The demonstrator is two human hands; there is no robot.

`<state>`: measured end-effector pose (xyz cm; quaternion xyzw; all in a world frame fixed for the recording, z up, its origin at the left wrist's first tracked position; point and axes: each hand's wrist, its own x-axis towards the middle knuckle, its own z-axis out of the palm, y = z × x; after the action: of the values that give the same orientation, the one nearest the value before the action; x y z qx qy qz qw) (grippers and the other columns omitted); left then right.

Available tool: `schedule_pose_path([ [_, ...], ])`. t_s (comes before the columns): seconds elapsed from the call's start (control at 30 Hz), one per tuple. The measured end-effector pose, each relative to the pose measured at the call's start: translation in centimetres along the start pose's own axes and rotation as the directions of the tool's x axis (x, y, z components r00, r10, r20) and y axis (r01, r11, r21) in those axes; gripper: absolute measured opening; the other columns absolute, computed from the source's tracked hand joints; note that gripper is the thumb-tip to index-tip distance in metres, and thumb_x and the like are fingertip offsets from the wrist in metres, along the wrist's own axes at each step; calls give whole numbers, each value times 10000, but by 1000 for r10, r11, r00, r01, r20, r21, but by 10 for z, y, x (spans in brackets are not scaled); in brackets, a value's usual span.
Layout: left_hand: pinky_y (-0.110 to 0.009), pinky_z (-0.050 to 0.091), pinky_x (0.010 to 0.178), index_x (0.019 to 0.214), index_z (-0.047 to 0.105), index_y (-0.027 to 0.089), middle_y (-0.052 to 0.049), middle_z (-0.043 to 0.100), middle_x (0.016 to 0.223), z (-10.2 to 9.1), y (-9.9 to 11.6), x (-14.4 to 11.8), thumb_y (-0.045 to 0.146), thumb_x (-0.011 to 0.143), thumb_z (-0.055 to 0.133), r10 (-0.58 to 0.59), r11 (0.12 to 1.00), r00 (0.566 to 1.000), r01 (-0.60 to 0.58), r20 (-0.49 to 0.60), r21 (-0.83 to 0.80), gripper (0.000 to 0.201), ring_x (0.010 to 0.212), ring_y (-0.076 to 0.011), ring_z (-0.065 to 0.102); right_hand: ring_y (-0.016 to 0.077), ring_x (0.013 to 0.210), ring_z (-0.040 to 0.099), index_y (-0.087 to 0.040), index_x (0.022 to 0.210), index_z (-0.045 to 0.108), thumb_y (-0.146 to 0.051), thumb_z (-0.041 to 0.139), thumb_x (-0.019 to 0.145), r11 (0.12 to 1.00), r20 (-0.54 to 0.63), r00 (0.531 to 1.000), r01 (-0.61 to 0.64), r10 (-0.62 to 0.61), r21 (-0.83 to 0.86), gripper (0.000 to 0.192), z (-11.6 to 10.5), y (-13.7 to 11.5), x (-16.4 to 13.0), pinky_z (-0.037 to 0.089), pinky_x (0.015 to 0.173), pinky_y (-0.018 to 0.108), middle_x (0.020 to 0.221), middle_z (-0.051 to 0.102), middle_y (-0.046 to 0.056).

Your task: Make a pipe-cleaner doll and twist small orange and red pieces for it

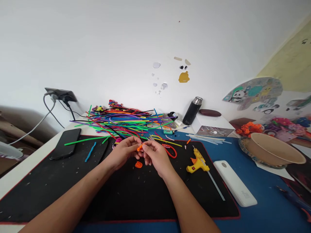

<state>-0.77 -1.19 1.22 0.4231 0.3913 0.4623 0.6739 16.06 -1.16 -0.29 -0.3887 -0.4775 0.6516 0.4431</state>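
Observation:
Between my two hands, above the black desk mat (136,200), is a small orange piece of bent pipe cleaner (139,148). My left hand (125,151) pinches it from the left with thumb and fingers. From the right, my right hand (155,156) grips it too, the thumb pressed against its side. Just below the hands lies a second orange coiled piece (138,164) on the mat. Red-handled scissors (173,152) rest beyond my right hand, their blades partly hidden by it. A small pink and yellow figure (118,141) is partly covered behind my left hand.
A heap of coloured pipe cleaners (126,119) lies along the wall. To the right are a yellow glue gun (198,161), a white power bank (235,183), a black flask (191,111) and a beige bowl (277,149). At left are a phone (65,144) and a blue twisted piece (90,152).

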Motion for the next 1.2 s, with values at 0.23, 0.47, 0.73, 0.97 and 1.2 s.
schedule_pose_path([
  [0.23, -265, 566, 641, 1010, 699, 161, -66, 756, 752, -9, -1, 1, 506, 824, 825, 51, 998, 999, -51, 16, 20, 411, 682, -186, 723, 85, 378, 486, -191, 838, 596, -502, 725, 828, 999, -78, 996, 38, -37, 12, 337, -2, -7, -1, 299, 386, 197, 510, 547, -71],
  [0.47, -246, 530, 599, 873, 733, 145, -49, 745, 731, -10, -2, 3, 386, 732, 911, 68, 996, 998, -67, -15, 61, 331, 646, -163, 687, 85, 377, 491, -193, 847, 589, -517, 725, 826, 1000, -79, 996, 29, -28, 4, 352, -2, -7, -1, 304, 384, 198, 533, 560, -69],
  [0.73, -222, 515, 547, 808, 729, 139, -48, 732, 688, -6, 4, 2, 382, 685, 927, -5, 1000, 998, 5, -59, -5, 337, 588, -146, 663, 93, 391, 518, -187, 1046, 634, -513, 711, 848, 994, -49, 995, 78, -81, -74, 389, 1, -7, -4, 357, 396, 210, 585, 584, -71],
  [0.97, -240, 527, 588, 803, 708, 149, -47, 737, 713, -7, 1, 2, 395, 728, 889, 8, 998, 999, -6, -50, 55, 315, 596, -146, 662, 97, 395, 504, -194, 974, 651, -511, 677, 876, 988, -62, 989, 126, -131, -84, 333, 3, -9, -5, 387, 413, 225, 573, 559, -67],
  [1.2, -269, 538, 629, 850, 696, 172, -22, 721, 715, -9, 0, 1, 482, 789, 837, 121, 968, 993, -115, -13, 224, 346, 636, -165, 669, 93, 383, 483, -196, 881, 627, -483, 670, 879, 991, -67, 993, 94, -101, -93, 290, 1, -6, -3, 351, 404, 221, 559, 558, -64],
])
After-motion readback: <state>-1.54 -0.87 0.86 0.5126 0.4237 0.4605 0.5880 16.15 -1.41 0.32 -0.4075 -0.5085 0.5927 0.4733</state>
